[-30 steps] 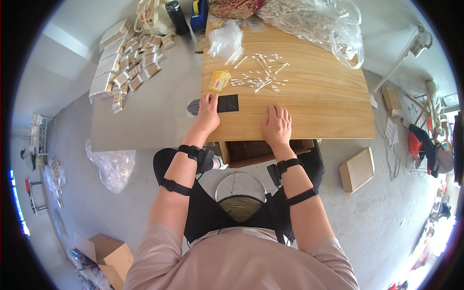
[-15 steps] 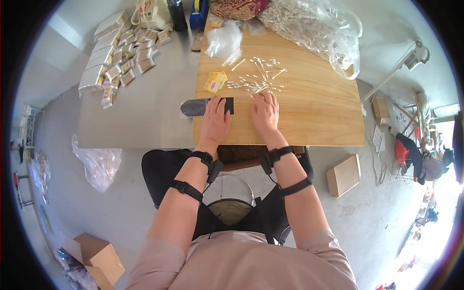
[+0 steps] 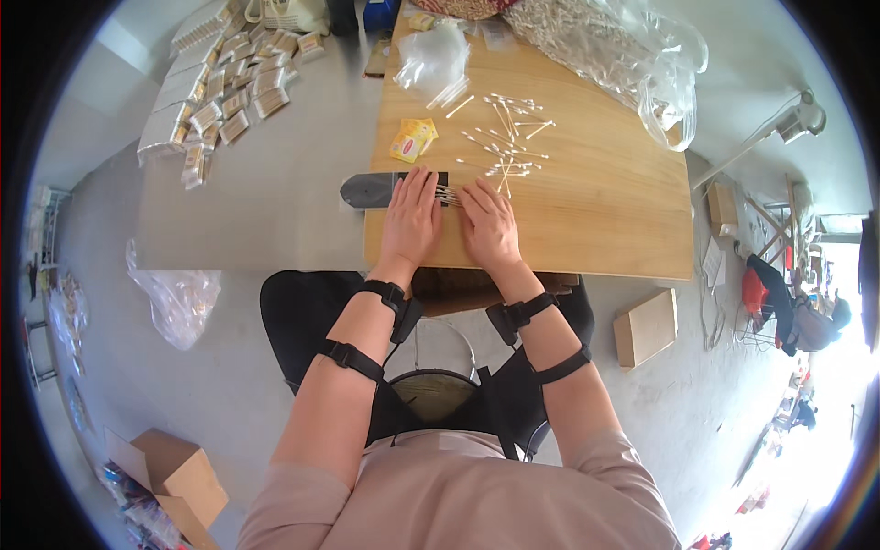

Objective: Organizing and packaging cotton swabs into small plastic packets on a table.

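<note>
My left hand (image 3: 413,220) lies with its fingers stretched across a dark grey flat piece with a rounded left end (image 3: 368,191). My right hand (image 3: 490,225) is beside it, fingers curved down over a small bundle of cotton swabs (image 3: 446,195). The swabs stick out leftward from those fingertips onto the dark piece, near my left fingers; their other ends are hidden. Just beyond my right hand is a loose scatter of cotton swabs (image 3: 504,151). Yellow printed packets (image 3: 412,140) lie beyond my left hand.
Clear plastic bags (image 3: 433,62) lie farther back on the wooden tabletop (image 3: 605,211). A big transparent bag of swabs (image 3: 605,55) fills the far right. Many small packs (image 3: 234,87) are piled on the grey table at the left. A lamp (image 3: 797,119) stands right of the table.
My right hand has drawn a bundle of swabs leftward and nearer, out of the scatter to the dark piece. My left fingers have shifted slightly right. The view has tilted a little.
</note>
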The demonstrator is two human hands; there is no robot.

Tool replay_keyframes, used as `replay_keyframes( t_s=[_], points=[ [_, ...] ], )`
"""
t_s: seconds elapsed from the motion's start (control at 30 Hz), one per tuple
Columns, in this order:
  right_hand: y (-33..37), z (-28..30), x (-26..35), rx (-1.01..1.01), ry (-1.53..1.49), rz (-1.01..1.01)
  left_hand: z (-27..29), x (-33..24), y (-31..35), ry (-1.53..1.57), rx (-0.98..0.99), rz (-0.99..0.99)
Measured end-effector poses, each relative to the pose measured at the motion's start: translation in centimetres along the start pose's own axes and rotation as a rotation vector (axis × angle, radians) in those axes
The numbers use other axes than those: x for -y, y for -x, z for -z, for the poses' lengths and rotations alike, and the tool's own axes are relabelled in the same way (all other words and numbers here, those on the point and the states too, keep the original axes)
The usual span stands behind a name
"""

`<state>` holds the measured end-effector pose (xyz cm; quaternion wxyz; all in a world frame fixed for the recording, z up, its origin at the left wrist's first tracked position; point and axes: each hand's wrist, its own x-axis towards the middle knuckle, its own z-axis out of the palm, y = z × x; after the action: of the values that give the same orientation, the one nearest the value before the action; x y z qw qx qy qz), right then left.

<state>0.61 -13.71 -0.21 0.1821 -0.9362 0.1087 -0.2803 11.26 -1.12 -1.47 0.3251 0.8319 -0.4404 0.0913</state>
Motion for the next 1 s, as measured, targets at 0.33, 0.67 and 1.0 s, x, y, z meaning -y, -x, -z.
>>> replay_keyframes(
  t_s=[0.33, 0.67, 1.0],
  points=[
    [1.5, 1.0, -0.9, -0.095, -0.038, -0.163, 0.5, -0.7, 1.2, -0.055, 0.189, -0.142],
    [1.7, 1.0, -1.1, -0.136, -0.087, -0.202, 1.3, -1.4, 2.3, -0.065, 0.206, -0.164],
    [1.9, 1.2, -0.7, -0.124, -0.204, -0.177, 1.2, -1.3, 2.1, -0.086, 0.190, -0.112]
  ],
)
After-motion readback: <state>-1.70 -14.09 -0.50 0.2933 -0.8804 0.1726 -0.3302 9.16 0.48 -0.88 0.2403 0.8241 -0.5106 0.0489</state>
